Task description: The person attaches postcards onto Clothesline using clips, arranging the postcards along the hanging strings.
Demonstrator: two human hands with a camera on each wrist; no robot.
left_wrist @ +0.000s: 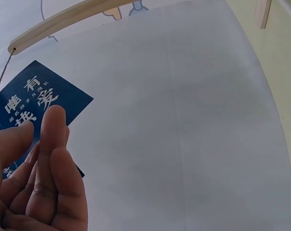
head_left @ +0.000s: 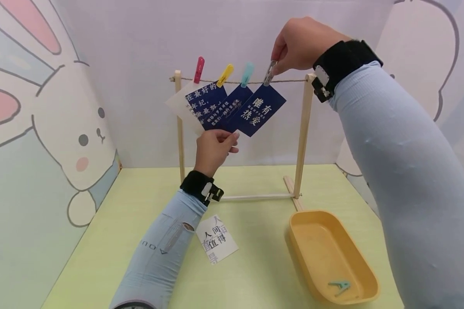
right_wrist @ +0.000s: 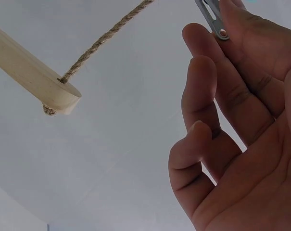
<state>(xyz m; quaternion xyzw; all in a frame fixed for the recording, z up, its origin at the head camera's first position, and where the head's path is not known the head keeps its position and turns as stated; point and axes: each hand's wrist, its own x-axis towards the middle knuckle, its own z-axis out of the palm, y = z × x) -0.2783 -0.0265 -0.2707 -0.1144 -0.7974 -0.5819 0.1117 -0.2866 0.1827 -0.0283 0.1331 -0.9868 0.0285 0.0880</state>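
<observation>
My right hand (head_left: 303, 43) pinches a grey clothespin (head_left: 270, 73) on a twine line (head_left: 290, 81). From this clothespin hangs a dark blue card (head_left: 258, 110) with white characters, tilted cornerwise. Just below the hanging cards is my left hand (head_left: 212, 148). In the left wrist view its thumb and fingers stand apart in front of the blue card (left_wrist: 34, 86); whether they touch a card is unclear. Further left hang a blue card under a light blue clothespin (head_left: 247, 74), another under a yellow clothespin (head_left: 225, 75), and a white card (head_left: 181, 103) under a red clothespin (head_left: 199, 70).
The twine runs between two wooden posts (head_left: 303, 137) of a stand. On the table lies a white card (head_left: 217, 239) with dark characters. A yellow tray (head_left: 313, 244) at the right contains a green clothespin (head_left: 340, 286).
</observation>
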